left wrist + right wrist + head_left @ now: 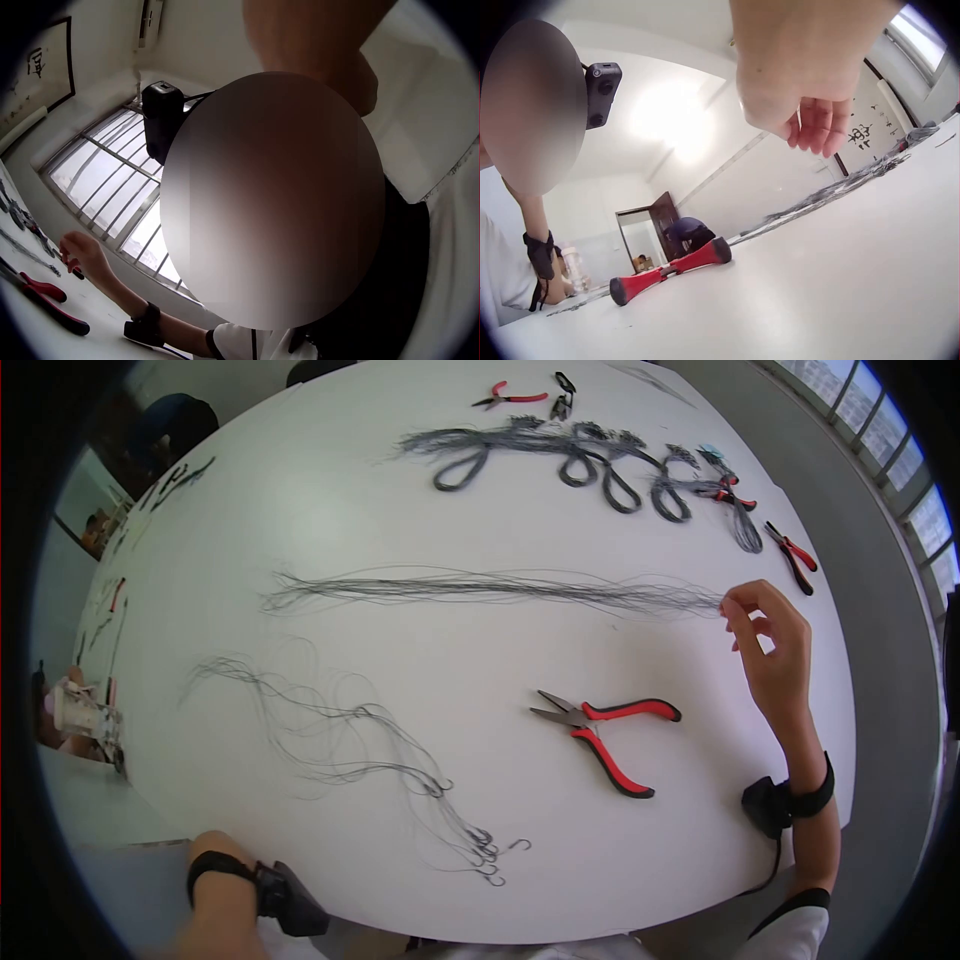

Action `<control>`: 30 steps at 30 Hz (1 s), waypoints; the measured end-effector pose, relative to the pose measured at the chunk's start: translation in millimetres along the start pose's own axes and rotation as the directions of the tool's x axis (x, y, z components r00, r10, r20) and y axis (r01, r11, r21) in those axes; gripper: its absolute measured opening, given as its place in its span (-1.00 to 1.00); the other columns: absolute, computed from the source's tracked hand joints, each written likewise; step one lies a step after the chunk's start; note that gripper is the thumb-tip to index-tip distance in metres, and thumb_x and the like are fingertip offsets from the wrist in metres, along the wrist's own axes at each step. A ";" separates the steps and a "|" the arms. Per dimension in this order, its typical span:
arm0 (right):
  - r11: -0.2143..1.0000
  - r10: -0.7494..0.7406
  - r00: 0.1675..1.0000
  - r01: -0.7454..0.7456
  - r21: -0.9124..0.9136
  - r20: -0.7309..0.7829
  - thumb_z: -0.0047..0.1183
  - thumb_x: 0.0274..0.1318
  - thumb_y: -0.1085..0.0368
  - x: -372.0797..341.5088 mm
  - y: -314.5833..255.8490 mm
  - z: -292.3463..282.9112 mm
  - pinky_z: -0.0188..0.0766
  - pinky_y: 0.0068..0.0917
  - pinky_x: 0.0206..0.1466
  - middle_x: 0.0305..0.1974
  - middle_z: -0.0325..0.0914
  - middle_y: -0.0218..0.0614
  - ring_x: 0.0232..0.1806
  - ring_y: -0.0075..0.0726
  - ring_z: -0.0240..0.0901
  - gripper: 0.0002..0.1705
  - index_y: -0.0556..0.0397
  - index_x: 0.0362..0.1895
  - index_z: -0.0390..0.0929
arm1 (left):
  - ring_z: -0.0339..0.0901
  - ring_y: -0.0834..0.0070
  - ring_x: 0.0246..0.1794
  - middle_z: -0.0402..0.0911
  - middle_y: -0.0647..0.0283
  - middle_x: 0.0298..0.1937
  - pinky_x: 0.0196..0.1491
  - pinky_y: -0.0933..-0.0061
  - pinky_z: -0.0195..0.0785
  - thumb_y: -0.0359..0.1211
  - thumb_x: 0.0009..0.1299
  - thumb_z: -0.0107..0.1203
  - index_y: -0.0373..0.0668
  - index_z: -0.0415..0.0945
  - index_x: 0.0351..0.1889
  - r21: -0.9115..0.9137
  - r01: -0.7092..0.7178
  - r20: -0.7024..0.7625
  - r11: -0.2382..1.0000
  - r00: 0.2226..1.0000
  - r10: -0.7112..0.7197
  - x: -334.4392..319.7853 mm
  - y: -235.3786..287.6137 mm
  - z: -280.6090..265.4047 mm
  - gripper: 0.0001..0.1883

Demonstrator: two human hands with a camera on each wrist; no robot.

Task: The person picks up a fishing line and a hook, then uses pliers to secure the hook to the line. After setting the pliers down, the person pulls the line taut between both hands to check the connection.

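A long bundle of thin dark strands (450,589) stretches across the white table in the head view. My right hand (778,650) pinches its right end between thumb and fingertips; the right wrist view shows the hand (802,90) with its fingers curled. Below the bundle, red-handled pliers (600,735) lie with jaws and handles apart. Loose wavy strands with hooked ends (350,740) lie at the lower left. My left hand (215,938) is raised at the bottom edge, blurred, its fingers hidden. In the left wrist view, only skin of the left hand or wrist (315,37) shows.
Looped dark bundles (580,455) lie along the far side. More pliers (510,398) are at the back, with another pair (792,557) at the right edge. Dark scraps (175,485) and a clear container (80,710) stand or lie at the left. A barred window is at the right.
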State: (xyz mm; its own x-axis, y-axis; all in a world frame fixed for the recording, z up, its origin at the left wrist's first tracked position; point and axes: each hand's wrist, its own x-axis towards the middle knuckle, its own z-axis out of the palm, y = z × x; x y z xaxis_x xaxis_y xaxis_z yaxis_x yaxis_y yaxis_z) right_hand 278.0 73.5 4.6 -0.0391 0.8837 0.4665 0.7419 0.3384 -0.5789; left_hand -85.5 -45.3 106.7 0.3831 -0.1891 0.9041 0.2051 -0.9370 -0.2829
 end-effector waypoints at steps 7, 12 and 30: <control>0.982 -0.187 0.969 0.183 0.044 0.160 0.05 -0.10 0.57 -10.1 -27.4 5.5 0.28 -0.57 -0.56 -0.56 0.50 -0.32 -0.56 -0.41 0.39 -0.94 0.19 -0.52 0.50 | 0.41 0.42 -0.52 0.45 0.32 -0.47 -0.51 0.51 0.32 -0.51 0.05 0.09 -0.19 0.52 -0.43 0.183 0.591 0.590 0.785 0.573 -0.569 -31.8 -49.1 43.9 -0.89; 0.960 -0.277 0.923 0.276 0.045 0.266 0.09 -0.12 0.54 -15.2 -39.2 10.6 0.24 -0.53 -0.59 -0.60 0.47 -0.30 -0.60 -0.36 0.34 -0.93 0.15 -0.55 0.49 | 0.40 0.41 -0.48 0.45 0.27 -0.44 -0.50 0.49 0.27 -0.51 0.02 0.20 -0.20 0.52 -0.41 0.148 0.688 0.823 0.711 0.313 -0.474 -56.7 -55.9 48.7 -0.84; 0.931 -0.364 0.848 0.327 0.160 0.386 0.15 -0.21 0.54 -26.0 -63.3 18.3 0.29 -0.44 -0.56 -0.60 0.42 -0.29 -0.59 -0.25 0.35 -0.88 0.12 -0.51 0.49 | 0.40 0.40 -0.35 0.40 0.27 -0.41 -0.34 0.45 0.33 -0.44 0.15 0.10 -0.25 0.46 -0.39 0.057 0.674 0.915 0.737 0.260 -0.308 -90.7 -36.1 95.7 -0.90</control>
State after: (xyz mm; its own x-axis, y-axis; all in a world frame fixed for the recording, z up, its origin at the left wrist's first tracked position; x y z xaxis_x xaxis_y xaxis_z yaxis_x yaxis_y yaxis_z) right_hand 219.8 35.0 16.9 -0.5614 0.7507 0.3482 0.5709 0.6559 -0.4938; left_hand -41.4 33.8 4.2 0.8607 0.5084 0.0289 0.4603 -0.8011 0.3825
